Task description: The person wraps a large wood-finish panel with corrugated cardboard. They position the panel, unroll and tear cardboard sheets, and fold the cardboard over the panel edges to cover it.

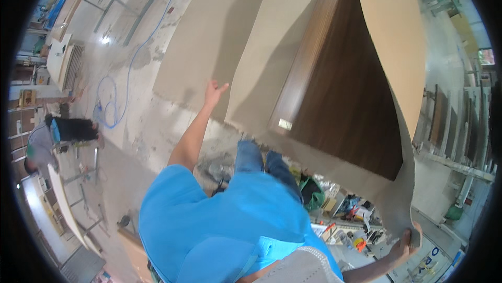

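A dark brown wood-grain panel [355, 89], with a small pale label [285, 124] near one corner, lies on large beige sheets that look like cardboard. My right hand [403, 245] grips the near corner of a bent cardboard sheet [400, 37], which curves up along the panel's right side. Two overlapping parts of beige sheet [209, 37] spread to the panel's left. Over the near part of these is my left hand [214, 93], its fingers apart and nothing in it. Whether it touches the sheet I cannot tell.
A blue hose [129, 68] loops over the floor at left. Tools and loose items [358, 215] clutter the space behind my legs. Racks with upright boards [449, 121] stand at right. Another person [39, 149] is at far left, beside a long pale board [65, 204].
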The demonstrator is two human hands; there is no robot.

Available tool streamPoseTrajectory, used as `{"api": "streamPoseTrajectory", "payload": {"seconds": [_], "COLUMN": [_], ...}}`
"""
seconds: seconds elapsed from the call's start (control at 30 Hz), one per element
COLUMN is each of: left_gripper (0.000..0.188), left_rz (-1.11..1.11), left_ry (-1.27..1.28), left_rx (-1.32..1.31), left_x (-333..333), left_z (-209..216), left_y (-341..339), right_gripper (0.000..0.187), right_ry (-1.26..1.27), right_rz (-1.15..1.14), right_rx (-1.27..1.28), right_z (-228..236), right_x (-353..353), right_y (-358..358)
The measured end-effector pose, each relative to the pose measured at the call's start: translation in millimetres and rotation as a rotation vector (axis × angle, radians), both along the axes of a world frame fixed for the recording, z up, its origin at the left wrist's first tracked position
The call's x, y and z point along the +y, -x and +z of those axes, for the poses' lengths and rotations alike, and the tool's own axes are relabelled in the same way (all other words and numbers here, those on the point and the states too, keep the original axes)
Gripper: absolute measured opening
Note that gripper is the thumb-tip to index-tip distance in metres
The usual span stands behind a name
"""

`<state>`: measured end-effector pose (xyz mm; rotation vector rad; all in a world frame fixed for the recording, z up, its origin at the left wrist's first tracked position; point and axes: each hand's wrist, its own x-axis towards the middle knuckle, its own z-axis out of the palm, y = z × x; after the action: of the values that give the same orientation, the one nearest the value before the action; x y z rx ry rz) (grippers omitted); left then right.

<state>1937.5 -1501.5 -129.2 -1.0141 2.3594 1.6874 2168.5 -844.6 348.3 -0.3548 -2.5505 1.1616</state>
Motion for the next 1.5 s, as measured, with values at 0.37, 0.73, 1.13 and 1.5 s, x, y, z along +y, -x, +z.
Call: {"api": "streamPoseTrajectory", "payload": {"seconds": [0.37,0.73,1.13,1.5], "left_gripper": [0.075,0.056,0.041,0.030], "left_rz": [-0.344,-0.596,-0.807,-0.534], "left_ry": [-0.595,-0.705,0.371,0.524], "left_rx": [-0.105,-0.391,-0.315,-0.096], "left_x": [5,-41,66,123], "left_z": [-185,-15,213,243], "left_y": [172,10,-43,-76], "right_gripper": [0.029,0.042,0.021,0.017], "right_ry": [-1.033,-0.854,0.118,0.149], "right_rz": [-0.123,-0.250,-0.318,-0.175], "right_rx": [0.048,0.048,0.399,0.460], "right_z": [51,15,22,22], "right_x": [45,35,-41,-37], "right_y": [-65,-66,37,38]}}
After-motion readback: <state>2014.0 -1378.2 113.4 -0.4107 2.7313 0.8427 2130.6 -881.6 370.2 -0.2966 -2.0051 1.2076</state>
